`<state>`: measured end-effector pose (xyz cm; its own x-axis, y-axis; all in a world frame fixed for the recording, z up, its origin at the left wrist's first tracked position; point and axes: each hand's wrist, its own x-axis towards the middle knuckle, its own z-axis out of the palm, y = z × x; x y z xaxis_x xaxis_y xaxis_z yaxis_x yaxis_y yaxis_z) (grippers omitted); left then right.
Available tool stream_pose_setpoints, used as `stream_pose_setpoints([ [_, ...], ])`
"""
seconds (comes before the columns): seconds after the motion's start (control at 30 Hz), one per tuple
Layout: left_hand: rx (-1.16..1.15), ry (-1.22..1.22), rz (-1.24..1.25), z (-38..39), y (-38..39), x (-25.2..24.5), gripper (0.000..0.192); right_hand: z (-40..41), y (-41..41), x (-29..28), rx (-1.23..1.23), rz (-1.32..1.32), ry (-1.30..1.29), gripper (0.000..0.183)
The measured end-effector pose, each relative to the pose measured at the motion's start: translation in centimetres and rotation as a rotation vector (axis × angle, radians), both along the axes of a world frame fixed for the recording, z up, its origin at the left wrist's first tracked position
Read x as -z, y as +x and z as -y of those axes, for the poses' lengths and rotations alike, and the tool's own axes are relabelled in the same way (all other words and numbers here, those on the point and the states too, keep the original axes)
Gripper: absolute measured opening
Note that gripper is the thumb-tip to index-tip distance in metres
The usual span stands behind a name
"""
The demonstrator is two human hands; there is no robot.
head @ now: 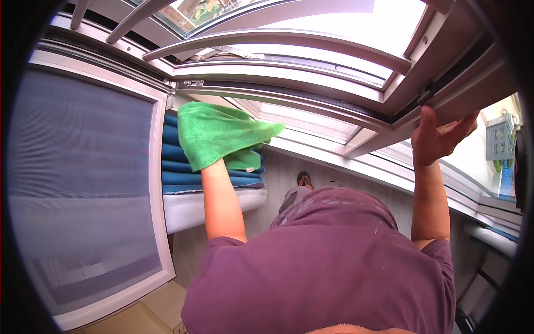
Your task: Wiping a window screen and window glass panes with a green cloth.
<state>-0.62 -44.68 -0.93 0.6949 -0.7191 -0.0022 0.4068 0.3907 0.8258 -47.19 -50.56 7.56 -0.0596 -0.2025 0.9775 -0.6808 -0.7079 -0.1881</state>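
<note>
A green cloth is draped over my left hand and hides it, so its fingers cannot be seen. The cloth hangs beside the lower corner of the window frame, and one corner of it points right. My right hand is raised at the right, fingers spread, with the thumb tip at the underside of the pale frame near a small dark catch. Curved metal bars cross the window opening above both hands.
An opened screen panel stands at the left. Blue folded fabric lies on a white cushion beside it. Below the panel is a light wooden cabinet. A windowsill runs along the right, and a sandalled foot rests on the floor.
</note>
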Motion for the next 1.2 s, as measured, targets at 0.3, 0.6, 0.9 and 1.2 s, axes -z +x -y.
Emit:
stream_pose_setpoints([
  [0.3,-0.064,0.163,0.145,4.5,0.4,-1.2,0.048,0.1,-0.6,0.5,0.01,-0.01,-0.004,0.079],
  [0.6,-0.287,0.385,0.878,8.9,6.2,1.4,0.028,-0.2,-0.3,0.2,0.018,0.0,0.029,0.08],
  [0.9,-0.578,0.608,1.694,7.6,2.3,-0.3,0.03,0.0,-0.1,0.3,-0.008,0.01,0.014,0.078],
  [1.2,-0.226,0.402,1.331,5.4,2.4,2.9,0.04,0.2,-0.5,0.4,-0.013,0.006,0.002,0.077],
])
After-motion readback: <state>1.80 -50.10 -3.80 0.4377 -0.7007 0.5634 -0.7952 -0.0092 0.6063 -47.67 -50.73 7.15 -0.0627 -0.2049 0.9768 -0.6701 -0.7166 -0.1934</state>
